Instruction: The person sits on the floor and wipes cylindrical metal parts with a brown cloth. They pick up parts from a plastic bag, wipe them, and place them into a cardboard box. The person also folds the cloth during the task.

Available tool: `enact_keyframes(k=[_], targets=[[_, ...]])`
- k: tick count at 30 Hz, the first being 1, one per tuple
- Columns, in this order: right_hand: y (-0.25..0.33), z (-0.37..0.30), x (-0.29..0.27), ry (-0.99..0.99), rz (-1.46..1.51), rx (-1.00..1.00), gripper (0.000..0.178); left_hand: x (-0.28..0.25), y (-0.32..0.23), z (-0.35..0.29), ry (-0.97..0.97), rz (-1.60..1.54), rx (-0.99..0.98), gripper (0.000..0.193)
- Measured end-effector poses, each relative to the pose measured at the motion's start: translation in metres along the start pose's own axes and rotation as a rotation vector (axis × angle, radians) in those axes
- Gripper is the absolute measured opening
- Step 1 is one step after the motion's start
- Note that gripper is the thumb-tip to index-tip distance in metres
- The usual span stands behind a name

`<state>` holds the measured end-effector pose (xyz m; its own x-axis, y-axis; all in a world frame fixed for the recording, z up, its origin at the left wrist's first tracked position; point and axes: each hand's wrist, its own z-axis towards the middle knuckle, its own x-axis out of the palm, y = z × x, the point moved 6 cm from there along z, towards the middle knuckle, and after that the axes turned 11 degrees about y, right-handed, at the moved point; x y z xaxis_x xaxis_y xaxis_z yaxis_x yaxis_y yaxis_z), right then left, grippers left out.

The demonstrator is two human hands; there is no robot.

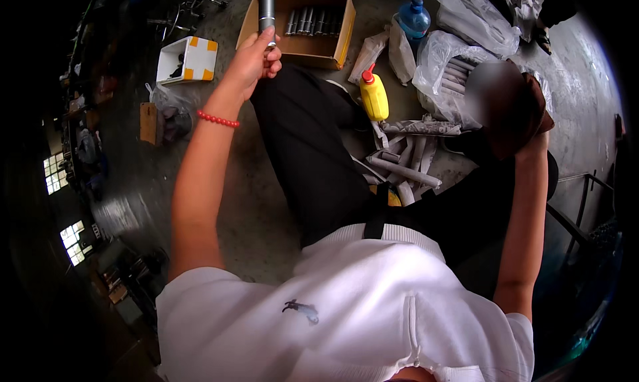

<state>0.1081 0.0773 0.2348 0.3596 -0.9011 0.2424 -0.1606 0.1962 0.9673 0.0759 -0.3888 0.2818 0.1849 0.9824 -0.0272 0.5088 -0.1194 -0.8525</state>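
Note:
My left hand (pixel 251 62) is closed around the lower end of a smooth grey metal tube (pixel 267 9), held upright beside the open cardboard box. Several similar metal tubes (pixel 311 21) lie side by side inside that box (pixel 301 53). On the other side, my right hand (pixel 538 142) is raised by my right knee, covered by a dark brown cloth or glove (pixel 522 112). Its fingers are hidden, and a blurred patch hides what lies in front of it. Behind it sits a clear plastic bag (pixel 432 82) of paper-wrapped rods (pixel 455 74).
Between my legs stand a yellow bottle (pixel 375 97) with a red cap and a heap of paper-wrapped rods (pixel 405 171). A blue water jug (pixel 414 19) is farther back. At left are a white foam box (pixel 188 60) with orange tape and a bagged bundle (pixel 174 112).

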Motion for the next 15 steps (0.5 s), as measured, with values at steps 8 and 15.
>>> enact_keyframes(k=[8, 15], targets=[[0.002, 0.101, 0.02, -0.035, -1.128, -0.083, 0.036, -0.081, 0.082, 0.164, -0.063, 0.282, -0.326, 0.032], [-0.056, 0.12, 0.003, -0.002, -1.62, 0.327, 0.051, -0.113, 0.203, 0.317, -0.22, 0.357, -0.434, 0.038]])
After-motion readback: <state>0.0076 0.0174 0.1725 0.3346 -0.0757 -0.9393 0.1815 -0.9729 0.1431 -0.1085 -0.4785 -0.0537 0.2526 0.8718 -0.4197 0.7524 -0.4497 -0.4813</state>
